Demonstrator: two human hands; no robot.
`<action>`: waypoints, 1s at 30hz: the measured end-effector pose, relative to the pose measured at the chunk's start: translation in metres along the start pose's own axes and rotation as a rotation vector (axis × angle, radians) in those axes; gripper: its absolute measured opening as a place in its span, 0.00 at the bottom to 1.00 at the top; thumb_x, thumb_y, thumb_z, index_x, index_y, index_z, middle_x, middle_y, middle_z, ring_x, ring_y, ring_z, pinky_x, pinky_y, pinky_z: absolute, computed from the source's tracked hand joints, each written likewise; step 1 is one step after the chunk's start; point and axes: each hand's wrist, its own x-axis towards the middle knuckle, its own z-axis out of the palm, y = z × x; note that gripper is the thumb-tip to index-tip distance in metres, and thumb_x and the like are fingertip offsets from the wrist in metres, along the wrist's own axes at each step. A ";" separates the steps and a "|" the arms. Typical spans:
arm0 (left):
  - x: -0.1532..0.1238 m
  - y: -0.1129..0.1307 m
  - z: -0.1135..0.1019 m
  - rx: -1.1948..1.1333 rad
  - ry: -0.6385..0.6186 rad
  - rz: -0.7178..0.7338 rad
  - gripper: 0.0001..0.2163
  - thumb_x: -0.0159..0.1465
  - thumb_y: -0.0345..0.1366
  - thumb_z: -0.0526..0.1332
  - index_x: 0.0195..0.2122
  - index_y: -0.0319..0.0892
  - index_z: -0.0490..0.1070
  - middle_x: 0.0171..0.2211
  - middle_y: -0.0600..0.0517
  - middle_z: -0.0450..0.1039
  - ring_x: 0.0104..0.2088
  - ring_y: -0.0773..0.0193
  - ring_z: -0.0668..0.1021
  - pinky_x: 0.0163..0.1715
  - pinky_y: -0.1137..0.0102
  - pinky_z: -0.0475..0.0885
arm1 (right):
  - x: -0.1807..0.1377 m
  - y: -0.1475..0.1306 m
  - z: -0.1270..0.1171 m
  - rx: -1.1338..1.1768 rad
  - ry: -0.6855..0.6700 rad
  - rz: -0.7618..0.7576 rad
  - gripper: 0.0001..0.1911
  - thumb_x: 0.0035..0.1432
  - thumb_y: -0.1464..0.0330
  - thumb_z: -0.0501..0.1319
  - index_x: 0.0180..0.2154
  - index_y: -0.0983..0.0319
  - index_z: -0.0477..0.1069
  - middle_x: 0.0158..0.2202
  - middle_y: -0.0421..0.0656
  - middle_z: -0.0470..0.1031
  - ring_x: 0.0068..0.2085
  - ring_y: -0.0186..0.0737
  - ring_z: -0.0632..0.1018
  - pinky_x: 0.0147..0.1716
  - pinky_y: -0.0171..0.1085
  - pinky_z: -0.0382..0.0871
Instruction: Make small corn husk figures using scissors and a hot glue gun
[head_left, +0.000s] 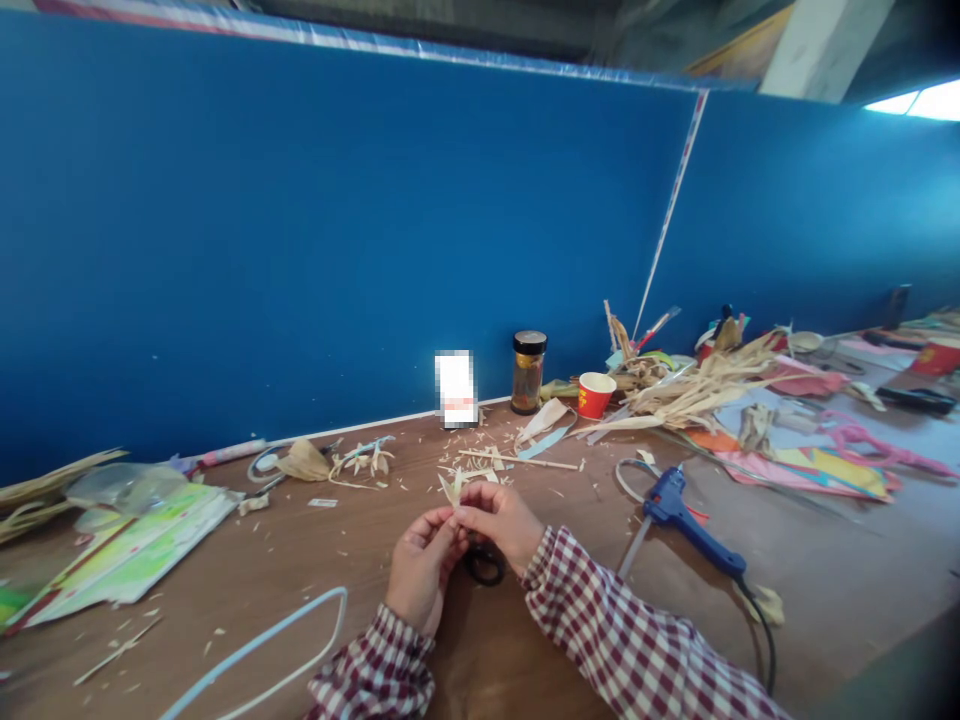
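Note:
My left hand and my right hand meet over the brown table, fingertips pinched together. Between them is a small pale piece of corn husk, its pointed ends sticking up above the fingers. Just below the right hand lies a black looped handle, probably of scissors; the rest is hidden by the hands. Cut husk scraps and a thin stick lie beyond my fingertips.
A blue glue gun with its cord lies to the right. Behind stand a lidded jar, a red paper cup and a blurred-out phone-like object. Dried husks and pink scissors are at right; a painted sheet is left.

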 end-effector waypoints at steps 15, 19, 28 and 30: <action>0.003 -0.007 -0.005 0.170 -0.052 0.084 0.10 0.46 0.34 0.67 0.29 0.36 0.71 0.23 0.53 0.73 0.23 0.71 0.74 0.27 0.76 0.70 | 0.000 0.000 0.000 0.001 0.055 0.040 0.14 0.41 0.63 0.65 0.24 0.65 0.65 0.19 0.34 0.65 0.19 0.25 0.64 0.17 0.27 0.55; 0.001 -0.004 -0.005 0.336 0.013 0.200 0.13 0.47 0.36 0.66 0.35 0.38 0.72 0.30 0.50 0.74 0.26 0.67 0.75 0.27 0.74 0.70 | 0.002 0.000 -0.002 -0.027 0.081 0.028 0.13 0.42 0.62 0.64 0.24 0.65 0.66 0.20 0.35 0.67 0.20 0.26 0.64 0.18 0.28 0.55; -0.005 0.014 -0.001 0.574 0.146 0.609 0.11 0.46 0.33 0.66 0.32 0.43 0.75 0.31 0.50 0.72 0.29 0.65 0.73 0.30 0.75 0.67 | -0.005 -0.010 0.009 -0.163 0.095 -0.056 0.12 0.39 0.64 0.66 0.24 0.64 0.67 0.20 0.36 0.69 0.21 0.29 0.67 0.22 0.30 0.59; -0.006 0.015 -0.001 0.616 0.126 0.650 0.07 0.46 0.32 0.66 0.29 0.43 0.76 0.30 0.50 0.71 0.30 0.64 0.72 0.31 0.74 0.67 | -0.005 -0.010 0.010 -0.193 0.102 -0.068 0.12 0.39 0.64 0.66 0.24 0.64 0.68 0.21 0.37 0.69 0.21 0.29 0.67 0.22 0.31 0.58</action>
